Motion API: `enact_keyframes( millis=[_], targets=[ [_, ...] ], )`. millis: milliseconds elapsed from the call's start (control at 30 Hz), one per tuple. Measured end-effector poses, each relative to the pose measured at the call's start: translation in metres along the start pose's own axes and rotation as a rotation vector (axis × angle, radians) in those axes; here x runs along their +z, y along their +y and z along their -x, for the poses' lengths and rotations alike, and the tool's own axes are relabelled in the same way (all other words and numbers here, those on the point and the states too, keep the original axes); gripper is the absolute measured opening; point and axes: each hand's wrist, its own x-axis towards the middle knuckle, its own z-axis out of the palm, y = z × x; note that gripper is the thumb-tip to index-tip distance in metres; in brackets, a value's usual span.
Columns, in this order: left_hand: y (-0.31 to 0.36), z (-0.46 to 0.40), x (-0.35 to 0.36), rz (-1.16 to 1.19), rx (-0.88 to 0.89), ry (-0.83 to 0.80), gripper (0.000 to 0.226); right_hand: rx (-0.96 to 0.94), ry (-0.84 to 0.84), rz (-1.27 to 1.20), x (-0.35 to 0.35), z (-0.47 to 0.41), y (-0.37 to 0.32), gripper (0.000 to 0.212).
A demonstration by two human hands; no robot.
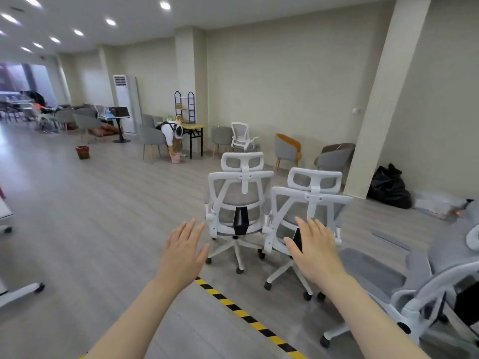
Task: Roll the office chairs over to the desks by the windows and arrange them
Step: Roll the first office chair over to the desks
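Two white-framed office chairs with grey mesh backs stand side by side ahead of me, backs toward me: the left chair [239, 198] and the right chair [311, 203]. A third grey chair [425, 286] stands close at the lower right. My left hand [182, 251] is stretched out, fingers spread, holding nothing, short of the left chair. My right hand [315, 251] is also flat and spread, in front of the right chair's back; I cannot tell if it touches it. Windows [23, 79] show at the far left.
A yellow-black tape line [248, 318] crosses the wood floor. A person [172, 134] bends over by a small table at the back wall. Armchairs, another white chair [242, 137], a black bag [388, 187], a wide pillar [381, 104] and a white wheeled base [23, 291] stand around.
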Motion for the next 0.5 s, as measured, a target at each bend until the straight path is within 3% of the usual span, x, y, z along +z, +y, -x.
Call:
enact_keyframes(
  millis=[233,500],
  targets=[
    [-0.039,-0.136,0.069,-0.033,-0.009,-0.007,0.079,-0.061,-0.047,0.046,0.069,-0.151,0.001,0.067],
    [-0.097,-0.326,0.147,0.022,-0.007,-0.033,0.058,-0.028,-0.054,-0.023,0.143,-0.346,-0.005,0.068]
  ],
)
